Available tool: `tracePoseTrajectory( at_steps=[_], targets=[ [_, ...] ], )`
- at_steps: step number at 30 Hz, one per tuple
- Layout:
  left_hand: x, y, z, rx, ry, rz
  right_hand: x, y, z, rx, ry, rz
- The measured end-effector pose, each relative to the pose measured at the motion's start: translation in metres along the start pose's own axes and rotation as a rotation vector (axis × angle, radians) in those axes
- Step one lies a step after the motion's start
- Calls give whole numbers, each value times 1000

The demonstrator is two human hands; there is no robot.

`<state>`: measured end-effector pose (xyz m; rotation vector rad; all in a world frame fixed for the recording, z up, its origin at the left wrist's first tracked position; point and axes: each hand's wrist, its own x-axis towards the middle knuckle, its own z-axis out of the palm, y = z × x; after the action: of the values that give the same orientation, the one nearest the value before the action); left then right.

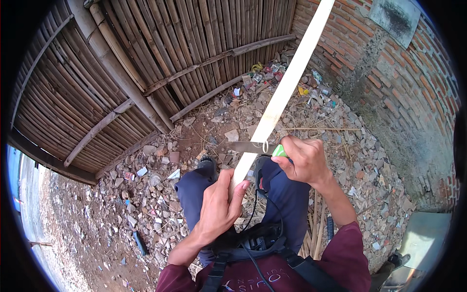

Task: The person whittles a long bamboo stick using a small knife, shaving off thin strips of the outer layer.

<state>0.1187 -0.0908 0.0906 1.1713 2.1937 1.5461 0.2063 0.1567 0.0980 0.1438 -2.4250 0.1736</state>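
Note:
A long pale strip, likely split bamboo or wood, slants from between my knees up past the top edge of the head view. My left hand is closed around its lower end. In my right hand is a knife with a bright green handle, its fingers wrapped round the grip. The dark blade lies across the strip a short way above my left hand, pointing left. A thin curled shaving stands at the blade, near the handle.
Rubble and litter cover the ground. A bamboo slat wall rises ahead and left, a brick wall on the right. Bamboo sticks lie beside my right leg. A dark, long object lies at lower left. Another person's foot shows at lower right.

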Motion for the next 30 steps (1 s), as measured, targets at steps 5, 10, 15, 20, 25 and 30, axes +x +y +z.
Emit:
tracePoseTrajectory(
  at_steps=[5,10,15,20,25,30],
  targets=[
    [-5,-4,-2,1,18,-23,5,0,6,-13,4,1],
    [-9,-10,-6,18,2,-44,7,-1,17,18,33,33],
    [-7,-14,-10,59,5,-69,9,-13,23,53,-2,92],
    [-2,-23,-3,22,-8,-117,7,-13,31,176,-63,185],
    [3,-31,1,-41,-61,-170,2,-16,31,155,-64,242],
    [14,-32,12,-104,-96,-182,1,-6,52,97,55,345]
  ],
)
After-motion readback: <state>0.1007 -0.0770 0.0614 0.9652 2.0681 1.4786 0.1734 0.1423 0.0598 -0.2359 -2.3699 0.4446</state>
